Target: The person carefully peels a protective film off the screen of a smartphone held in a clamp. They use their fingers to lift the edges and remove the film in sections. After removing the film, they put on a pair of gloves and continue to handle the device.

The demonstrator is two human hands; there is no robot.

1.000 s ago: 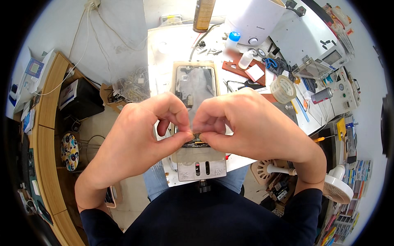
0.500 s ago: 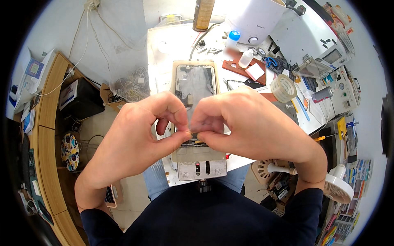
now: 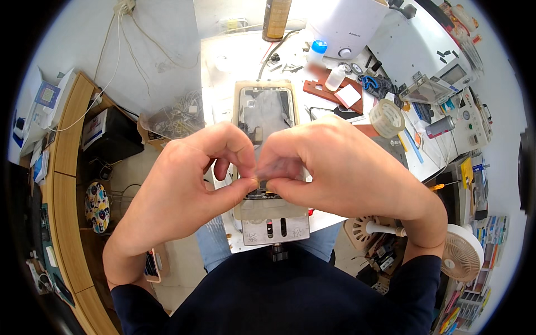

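An opened phone or similar flat device (image 3: 265, 111), dark-rimmed with a grey, hazy middle, lies in a beige clamp fixture (image 3: 276, 207) with a metal front plate and black knob. My left hand (image 3: 198, 184) and my right hand (image 3: 329, 170) are over the device's lower end, fingertips nearly meeting at its middle. Both have thumb and fingers closed in a pinch; what lies between the fingertips, possibly something thin, is too small or hidden to make out. A little of the dark lower edge shows beneath my thumbs.
The white worktable (image 3: 220, 84) holds bottles (image 3: 335, 78), a red-brown board (image 3: 318, 89), a tape roll (image 3: 386, 118), tools and a white appliance (image 3: 346, 28). A wooden cabinet (image 3: 70, 156) stands left; a small fan (image 3: 462, 251) is low at right.
My hands hold much the same pinched pose over the device, with only slight shifts of the fingers. The view has moved very slightly.
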